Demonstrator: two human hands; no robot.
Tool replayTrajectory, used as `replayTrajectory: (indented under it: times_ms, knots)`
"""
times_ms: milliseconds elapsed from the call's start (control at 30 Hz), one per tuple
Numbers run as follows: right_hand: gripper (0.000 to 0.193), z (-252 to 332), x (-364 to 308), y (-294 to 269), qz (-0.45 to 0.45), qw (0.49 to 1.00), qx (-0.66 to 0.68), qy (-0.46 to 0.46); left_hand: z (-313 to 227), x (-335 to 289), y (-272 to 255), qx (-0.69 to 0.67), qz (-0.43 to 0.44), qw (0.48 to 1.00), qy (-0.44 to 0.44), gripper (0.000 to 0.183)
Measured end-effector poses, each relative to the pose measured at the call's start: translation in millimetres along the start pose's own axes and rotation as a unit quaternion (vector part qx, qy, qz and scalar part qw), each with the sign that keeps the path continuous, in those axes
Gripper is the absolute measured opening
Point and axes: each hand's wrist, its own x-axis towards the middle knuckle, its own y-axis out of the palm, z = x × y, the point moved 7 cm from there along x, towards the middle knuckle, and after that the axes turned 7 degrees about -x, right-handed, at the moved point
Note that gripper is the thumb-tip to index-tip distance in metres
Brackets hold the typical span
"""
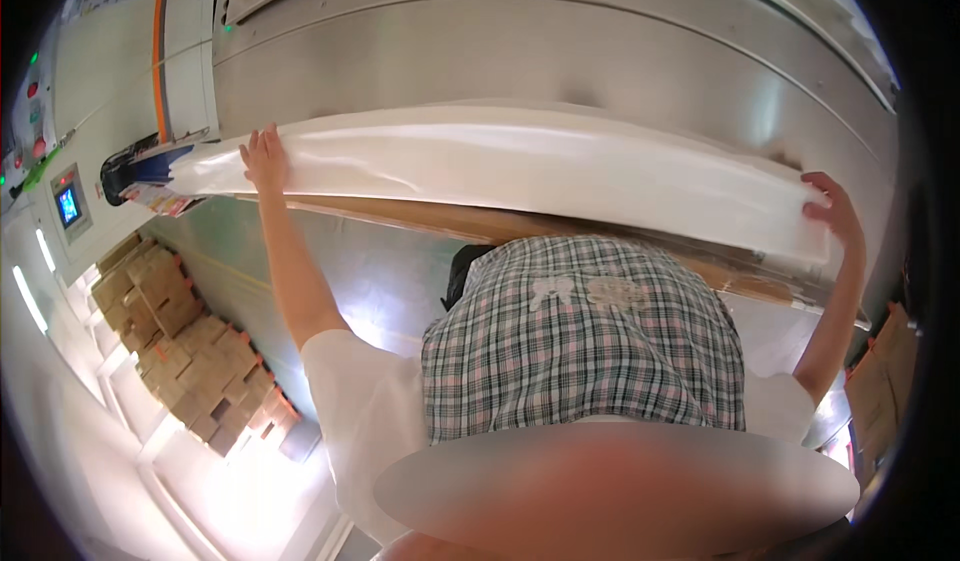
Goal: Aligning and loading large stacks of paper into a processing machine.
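Note:
A long, glossy white sheet [520, 166], plastic-like, stretches across in front of me along a metal machine. My left hand [265, 161] rests on its left part, fingers extended and slightly apart. At the far right end, my right hand [836, 211] reaches over the sheet's edge with bent fingers and the thumb spread from them. Both arms are held wide. Beneath the sheet's near edge runs a brown board-like ledge [450, 219]. Beside the sheet's left end are a black rounded part and a blue piece [160, 166].
The metal machine casing [560, 51] rises beyond the sheet. At left stands a control cabinet with a small lit screen [68, 205] and coloured buttons. Stacked brown cartons [190, 341] stand on the floor behind left; more brown boxes [885, 381] are at right. I wear a plaid apron [590, 351].

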Motion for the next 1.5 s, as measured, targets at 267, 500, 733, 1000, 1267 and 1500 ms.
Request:
replayTrajectory:
  times_ms: [267, 500, 733, 1000, 1267, 1500]
  knots:
    - [0.060, 152.7, 10.1, 57.2, 0.099, 0.963, -0.221, -0.116, -50.2, -31.2, -3.3, -0.063, -0.051, 0.981, 0.178, 0.037]
    - [0.017, 254.7, 68.1, 135.1, 0.169, 0.975, -0.017, -0.142, -177.9, -71.0, -28.6, -0.294, 0.061, 0.924, 0.237, 0.013]
    - [0.033, 265.7, 76.4, 164.0, 0.166, 0.954, -0.198, -0.154, -345.4, -148.1, 12.0, -0.243, 0.389, 0.781, 0.423, 0.019]
    - [0.032, 254.5, 57.8, 160.6, 0.137, 0.955, -0.166, -0.205, -369.3, -169.0, 52.3, -0.094, 0.456, 0.740, 0.485, 0.030]
    - [0.023, 279.6, 45.6, 149.9, 0.108, 0.942, -0.063, -0.310, -357.3, -178.1, 27.5, -0.124, 0.357, 0.758, 0.532, 0.036]
    - [0.034, 165.4, 51.9, 133.6, 0.221, 0.971, -0.057, -0.063, -347.3, -160.6, 50.1, -0.174, 0.558, 0.735, 0.344, 0.044]
